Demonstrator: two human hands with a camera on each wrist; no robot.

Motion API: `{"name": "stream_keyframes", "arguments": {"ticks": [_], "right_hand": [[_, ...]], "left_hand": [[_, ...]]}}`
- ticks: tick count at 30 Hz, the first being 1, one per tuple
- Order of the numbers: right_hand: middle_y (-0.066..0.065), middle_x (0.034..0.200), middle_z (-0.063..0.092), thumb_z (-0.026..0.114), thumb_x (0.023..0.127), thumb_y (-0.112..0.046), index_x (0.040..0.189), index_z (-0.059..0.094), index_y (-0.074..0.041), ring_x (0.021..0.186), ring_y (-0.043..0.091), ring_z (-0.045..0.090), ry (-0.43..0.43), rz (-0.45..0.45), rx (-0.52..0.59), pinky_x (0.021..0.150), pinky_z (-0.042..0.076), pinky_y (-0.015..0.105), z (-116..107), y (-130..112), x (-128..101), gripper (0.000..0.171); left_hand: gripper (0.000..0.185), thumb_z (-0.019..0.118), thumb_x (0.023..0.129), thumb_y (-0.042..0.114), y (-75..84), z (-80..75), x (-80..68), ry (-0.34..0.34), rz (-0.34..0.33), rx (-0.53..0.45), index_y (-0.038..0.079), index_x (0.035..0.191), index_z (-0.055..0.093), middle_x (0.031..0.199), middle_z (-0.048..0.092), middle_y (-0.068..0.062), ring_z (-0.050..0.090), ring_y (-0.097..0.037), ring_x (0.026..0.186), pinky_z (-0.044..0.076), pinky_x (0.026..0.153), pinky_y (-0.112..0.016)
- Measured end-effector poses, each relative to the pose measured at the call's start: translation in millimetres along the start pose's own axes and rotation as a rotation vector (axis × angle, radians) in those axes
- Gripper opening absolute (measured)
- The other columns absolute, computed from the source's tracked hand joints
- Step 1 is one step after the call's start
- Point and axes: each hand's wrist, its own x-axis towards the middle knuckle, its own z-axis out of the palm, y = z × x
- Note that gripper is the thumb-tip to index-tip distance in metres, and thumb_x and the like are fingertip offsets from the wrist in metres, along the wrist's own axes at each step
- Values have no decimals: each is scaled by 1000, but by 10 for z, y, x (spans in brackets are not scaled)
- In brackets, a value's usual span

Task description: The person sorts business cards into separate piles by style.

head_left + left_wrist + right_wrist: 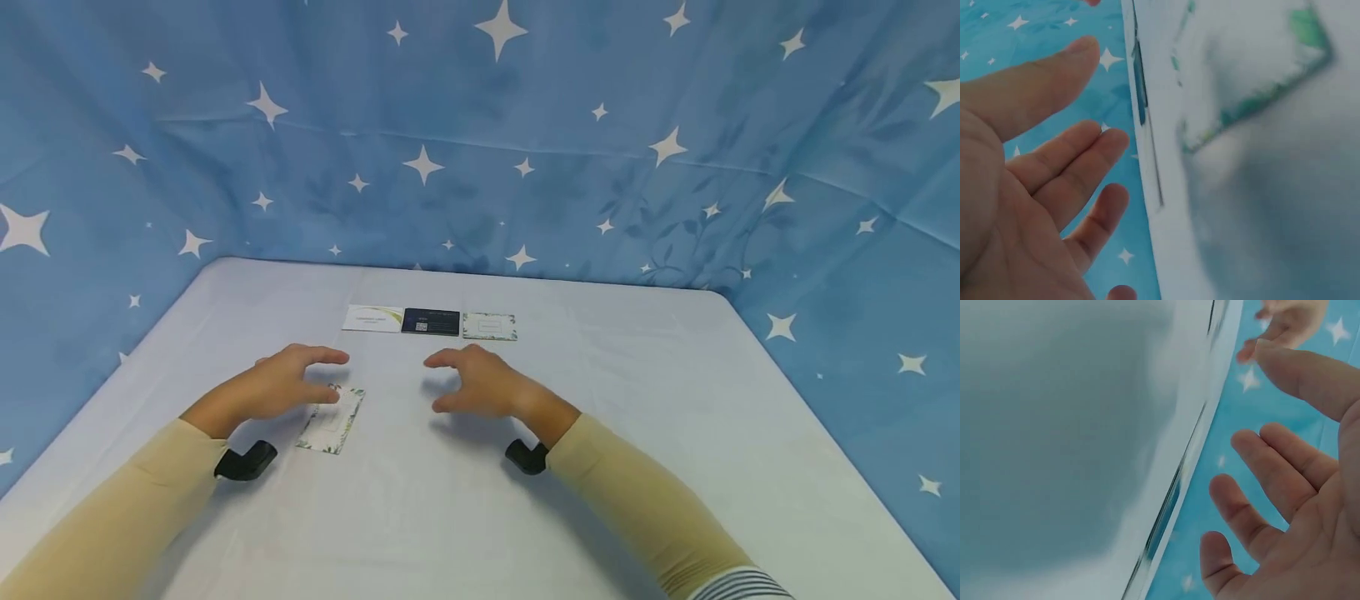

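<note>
My left hand [281, 385] hovers over a white card with a leafy green border [335, 429], overlapping its upper left part in the head view. Thumb and fingers are spread apart with nothing between them; the left wrist view shows the palm bare. My right hand [480, 383] hangs above the white cloth to the right, fingers loosely spread and holding nothing. Beyond the hands, three cards lie side by side in a row: a white one with a yellow-green curve [372, 318], a dark one with a small square code [431, 322], and a white leafy-bordered one [490, 326].
The table [637, 375] is covered with a white cloth, its far corners rounded. A blue curtain with white stars [465, 125] hangs behind it and along both sides. Black wrist cameras [246, 461] sit below each wrist, low over the cloth.
</note>
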Motion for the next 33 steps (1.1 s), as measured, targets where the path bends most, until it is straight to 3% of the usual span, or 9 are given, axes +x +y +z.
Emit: {"name": "stream_keyframes", "arguments": {"ticks": [5, 9, 14, 20, 26, 33], "right_hand": [[-11, 140, 54, 77, 89, -31, 146, 53, -25, 125, 16, 44, -92, -52, -35, 101, 39, 38, 237, -363, 135, 62], [-18, 137, 55, 77, 89, -34, 144, 55, -27, 125, 12, 43, -141, -107, -92, 101, 35, 38, 393, -586, 238, 60], [-26, 129, 58, 76, 88, -42, 138, 60, -28, 130, 11, 40, -159, -115, -164, 99, 27, 40, 528, -692, 314, 54], [-23, 129, 60, 74, 89, -45, 137, 60, -27, 132, 14, 39, -120, -40, -181, 102, 21, 49, 475, -564, 336, 53], [-17, 134, 60, 78, 87, -40, 138, 59, -25, 132, 14, 41, -60, -6, -94, 105, 24, 49, 362, -276, 338, 56], [-11, 136, 61, 80, 84, -40, 136, 60, -21, 130, 19, 44, 29, 84, -23, 106, 27, 47, 316, -211, 272, 59]], "left_hand": [[61, 74, 91, 28, -100, 44, -74, -47, 10, -115, 3, 142, 54, 144, 51, -20, 35, -44, 138, 29, 105, -64], [59, 75, 90, 27, -165, 91, -66, -60, 70, -141, -1, 139, 56, 140, 55, -19, 39, -42, 136, 29, 106, -61], [59, 76, 90, 28, -188, 114, -72, -58, 90, -145, -1, 138, 58, 139, 56, -17, 39, -43, 136, 28, 107, -62], [52, 76, 90, 24, -153, 139, -84, -47, 98, -128, -1, 133, 61, 133, 61, -16, 44, -42, 132, 30, 107, -61], [46, 76, 89, 23, -65, 205, -53, -56, 117, -94, 2, 128, 65, 127, 65, -10, 49, -38, 128, 33, 105, -59], [61, 81, 84, 28, 43, 246, 7, 32, 21, -24, 11, 137, 57, 138, 54, -18, 41, -40, 131, 22, 101, -68]]}}
